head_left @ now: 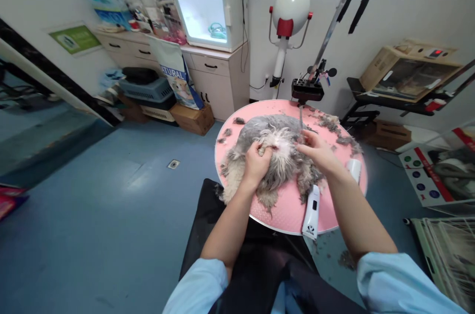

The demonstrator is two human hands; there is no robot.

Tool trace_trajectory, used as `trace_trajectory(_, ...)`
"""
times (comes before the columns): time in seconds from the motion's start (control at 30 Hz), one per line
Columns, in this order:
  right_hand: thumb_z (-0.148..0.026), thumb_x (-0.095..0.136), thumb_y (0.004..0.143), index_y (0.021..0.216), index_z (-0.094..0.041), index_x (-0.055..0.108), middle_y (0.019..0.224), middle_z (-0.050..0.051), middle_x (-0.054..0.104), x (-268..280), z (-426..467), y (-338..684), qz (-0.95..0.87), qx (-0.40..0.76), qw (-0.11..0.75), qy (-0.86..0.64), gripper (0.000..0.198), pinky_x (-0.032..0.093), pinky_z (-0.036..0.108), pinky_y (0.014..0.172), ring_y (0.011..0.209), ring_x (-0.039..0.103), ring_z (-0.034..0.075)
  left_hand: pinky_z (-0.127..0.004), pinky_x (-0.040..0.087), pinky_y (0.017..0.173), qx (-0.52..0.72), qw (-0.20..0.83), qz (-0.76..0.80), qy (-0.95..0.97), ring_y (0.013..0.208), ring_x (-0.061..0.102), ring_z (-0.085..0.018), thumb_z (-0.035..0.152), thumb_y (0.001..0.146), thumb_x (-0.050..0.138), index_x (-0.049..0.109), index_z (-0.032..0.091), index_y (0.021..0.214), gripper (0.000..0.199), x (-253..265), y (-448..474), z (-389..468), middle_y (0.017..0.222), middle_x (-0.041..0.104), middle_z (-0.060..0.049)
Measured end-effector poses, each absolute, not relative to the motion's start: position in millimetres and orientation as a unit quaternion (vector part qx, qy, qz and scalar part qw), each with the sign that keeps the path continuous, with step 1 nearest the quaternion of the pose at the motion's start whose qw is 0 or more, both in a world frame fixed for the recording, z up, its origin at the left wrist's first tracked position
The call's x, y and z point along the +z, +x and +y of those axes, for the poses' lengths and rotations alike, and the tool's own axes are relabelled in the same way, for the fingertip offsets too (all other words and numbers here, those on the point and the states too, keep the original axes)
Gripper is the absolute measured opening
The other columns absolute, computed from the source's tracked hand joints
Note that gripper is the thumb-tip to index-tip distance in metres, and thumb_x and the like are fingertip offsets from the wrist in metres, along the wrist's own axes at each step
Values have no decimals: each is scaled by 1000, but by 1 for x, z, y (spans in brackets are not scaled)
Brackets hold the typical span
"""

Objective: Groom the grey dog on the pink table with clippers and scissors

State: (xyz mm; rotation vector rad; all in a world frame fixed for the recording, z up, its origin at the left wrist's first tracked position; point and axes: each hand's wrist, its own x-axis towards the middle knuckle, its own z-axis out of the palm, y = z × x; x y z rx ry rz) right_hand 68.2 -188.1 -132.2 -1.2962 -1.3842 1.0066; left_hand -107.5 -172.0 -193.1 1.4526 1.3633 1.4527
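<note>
A dog with a close-clipped grey back and long pale fur on its head lies on a round pink grooming table. My left hand is closed in a pinch on the dog's fur or ear flap at the left of the head. At the head's other side is my right hand, thumb and fingers bent towards each other. A slim grey strip rises by its fingertips; whether it is held cannot be made out. White hair clippers lie near the table's front edge.
Clipped grey fur is scattered over the tabletop. Another white device rests at the right rim. Behind stand a white dryer, a metal grooming arm with a black holder, and a lit cabinet. A wire crate is at right.
</note>
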Motion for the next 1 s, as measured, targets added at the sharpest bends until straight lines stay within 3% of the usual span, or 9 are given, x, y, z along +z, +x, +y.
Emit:
trace_trajectory(0.1, -27, 78, 65, 112, -24, 58, 80, -3, 60, -132, -237, 79, -468, 572, 474, -479, 52, 41, 25, 56, 62, 56, 11, -28, 46, 75, 539, 315, 530, 575, 79, 63, -19, 31, 79, 66, 63, 18, 86, 15, -188, -104, -171, 82, 69, -3)
trace_trajectory(0.2, -45, 72, 73, 108, -23, 59, 67, -8, 49, -139, -273, 68, -346, 770, 431, -317, 44, 28, 20, 42, 39, 35, 3, -28, 46, 77, 537, 313, 519, 587, 82, 65, -19, 30, 82, 64, 63, 19, 87, 13, -184, -100, -169, 86, 70, -4)
trace_trajectory(0.3, -52, 63, 80, 105, -18, 60, 65, -10, 43, -143, -280, 51, -237, 858, 410, -201, 42, 22, 18, 40, 36, 18, 0, -29, 47, 79, 559, 319, 511, 570, 84, 65, -19, 27, 85, 58, 63, 19, 89, 11, -183, -96, -168, 88, 71, -4)
trace_trajectory(0.43, -49, 56, 84, 101, -12, 58, 67, -9, 42, -138, -265, 39, -156, 878, 422, -165, 41, 27, 16, 43, 39, 17, -1, -29, 48, 79, 575, 309, 506, 564, 84, 66, -19, 27, 89, 54, 60, 18, 92, 11, -187, -92, -171, 88, 71, -5)
trace_trajectory(0.6, -40, 49, 89, 106, -11, 55, 69, -8, 47, -138, -253, 33, -100, 882, 437, -146, 34, 35, 14, 45, 39, 28, -1, -32, 49, 82, 572, 295, 499, 580, 89, 66, -22, 25, 88, 53, 58, 18, 98, 12, -194, -93, -175, 92, 70, -8)
trace_trajectory(0.7, -25, 48, 91, 114, -9, 52, 68, -9, 46, -143, -254, 32, -92, 881, 443, -137, 29, 31, 12, 42, 38, 30, -1, -33, 49, 84, 570, 295, 492, 588, 92, 66, -23, 25, 88, 52, 58, 18, 98, 13, -196, -95, -176, 94, 70, -9)
trace_trajectory(0.77, -21, 48, 91, 117, -9, 51, 66, -11, 43, -145, -257, 33, -105, 875, 454, -130, 29, 25, 11, 38, 36, 24, -1, -33, 49, 85, 569, 299, 490, 588, 93, 66, -23, 25, 89, 52, 58, 19, 100, 14, -195, -96, -176, 95, 70, -8)
trace_trajectory(0.9, -27, 49, 92, 116, -15, 54, 61, -13, 35, -142, -268, 38, -168, 851, 468, -170, 26, 16, 14, 34, 35, 8, 1, -32, 48, 85, 579, 315, 483, 576, 90, 64, -20, 24, 89, 51, 57, 19, 98, 12, -195, -97, -175, 94, 68, -6)
trace_trajectory(1.0, -38, 58, 88, 107, -21, 58, 63, -11, 34, -139, -276, 38, -237, 822, 460, -237, 26, 20, 16, 36, 37, 12, 1, -30, 48, 85, 601, 336, 468, 554, 87, 62, -17, 21, 87, 48, 55, 20, 95, 11, -199, -97, -174, 91, 65, -4)
